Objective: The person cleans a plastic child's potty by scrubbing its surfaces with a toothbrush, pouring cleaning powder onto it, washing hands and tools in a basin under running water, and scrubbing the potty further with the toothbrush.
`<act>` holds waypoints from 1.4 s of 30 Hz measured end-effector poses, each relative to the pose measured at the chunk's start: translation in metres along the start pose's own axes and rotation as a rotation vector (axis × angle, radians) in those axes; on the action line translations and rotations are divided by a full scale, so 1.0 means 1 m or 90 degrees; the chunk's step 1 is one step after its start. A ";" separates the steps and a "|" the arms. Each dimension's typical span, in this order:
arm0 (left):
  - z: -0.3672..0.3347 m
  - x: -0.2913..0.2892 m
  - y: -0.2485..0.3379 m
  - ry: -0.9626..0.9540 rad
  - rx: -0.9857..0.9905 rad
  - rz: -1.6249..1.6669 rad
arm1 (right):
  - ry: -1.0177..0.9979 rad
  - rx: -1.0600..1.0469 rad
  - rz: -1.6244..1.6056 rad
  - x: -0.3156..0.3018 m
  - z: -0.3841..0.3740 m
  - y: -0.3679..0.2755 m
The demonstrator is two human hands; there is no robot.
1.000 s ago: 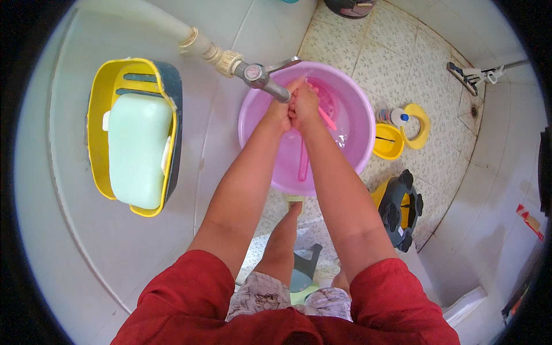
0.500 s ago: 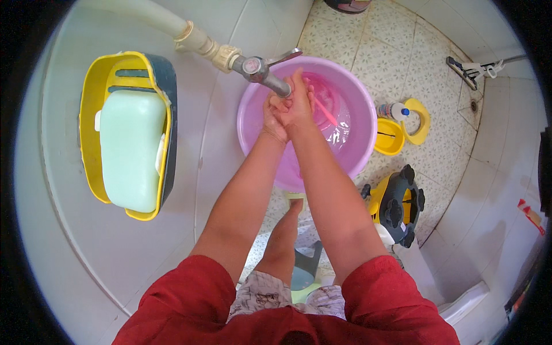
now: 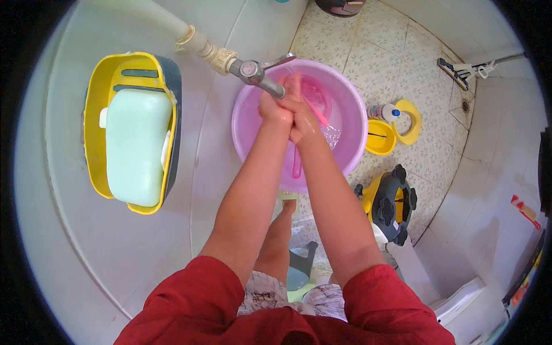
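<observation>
Just under the metal tap (image 3: 261, 80), my two hands meet over a lilac plastic basin (image 3: 357, 123). My left hand (image 3: 277, 110) has its fingers stretched out beneath the spout, partly covered by the tap. Across it lies my right hand (image 3: 302, 122), its fingers curled around the left hand; both look wet. A pink round piece with a slim pink handle (image 3: 315, 112) rests in the basin behind them. Another pink handle-like strip (image 3: 296, 164) shows between my forearms. Glints of light suggest water inside; whether the tap is running is hard to see.
A yellow and dark grey wall holder (image 3: 95, 126) at left carries a pale green container (image 3: 138, 146). On the tiled floor to the right are a white bottle (image 3: 379, 112), a yellow tub (image 3: 380, 138), a yellow ring (image 3: 415, 123) and a yellow-black wheeled item (image 3: 394, 207). A floor squeegee (image 3: 457, 73) leans beyond.
My hands have swapped roles: the right lay on top with fingers extended, and now wraps around the left, whose fingers stretch out. The view has shifted slightly.
</observation>
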State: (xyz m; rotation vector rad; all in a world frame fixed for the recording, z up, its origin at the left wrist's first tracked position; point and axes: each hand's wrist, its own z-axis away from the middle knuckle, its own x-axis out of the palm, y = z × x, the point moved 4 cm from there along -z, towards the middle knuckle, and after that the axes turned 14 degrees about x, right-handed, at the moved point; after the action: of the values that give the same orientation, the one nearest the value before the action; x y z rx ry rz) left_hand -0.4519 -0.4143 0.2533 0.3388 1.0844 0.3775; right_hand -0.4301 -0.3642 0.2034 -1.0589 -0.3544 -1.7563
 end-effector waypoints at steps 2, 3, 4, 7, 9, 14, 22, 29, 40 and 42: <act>0.014 -0.012 -0.017 0.147 -0.066 0.409 | 0.043 -0.019 -0.025 0.021 -0.008 0.015; 0.018 -0.014 -0.021 0.222 -0.089 0.618 | 0.053 0.036 -0.005 0.024 -0.013 0.019; 0.023 -0.016 -0.024 0.298 -0.108 0.829 | 0.063 0.091 0.016 0.026 -0.019 0.023; 0.031 -0.015 -0.026 0.463 -0.136 1.252 | 0.122 0.049 -0.030 0.035 -0.037 0.034; 0.032 -0.017 -0.018 0.280 -0.048 0.470 | 0.147 0.023 0.001 0.022 -0.048 0.030; 0.058 -0.014 -0.005 0.364 -0.027 0.504 | 0.257 -0.083 0.117 -0.027 -0.041 0.003; 0.080 -0.033 0.010 0.345 0.060 0.073 | 0.358 -0.183 0.409 -0.027 -0.013 -0.008; 0.139 -0.087 0.063 0.451 0.281 0.117 | 0.142 -0.142 0.358 -0.005 -0.015 -0.013; 0.128 -0.134 0.044 0.500 0.238 0.115 | 0.326 0.022 0.220 0.004 -0.007 0.003; 0.126 -0.135 0.044 0.514 0.311 0.095 | 0.385 0.045 0.222 -0.021 -0.007 0.005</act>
State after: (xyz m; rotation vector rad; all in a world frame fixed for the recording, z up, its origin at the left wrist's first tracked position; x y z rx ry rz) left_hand -0.4000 -0.4475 0.4325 0.7381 1.9588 0.3883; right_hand -0.4270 -0.3581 0.1820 -0.4617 0.1395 -1.6350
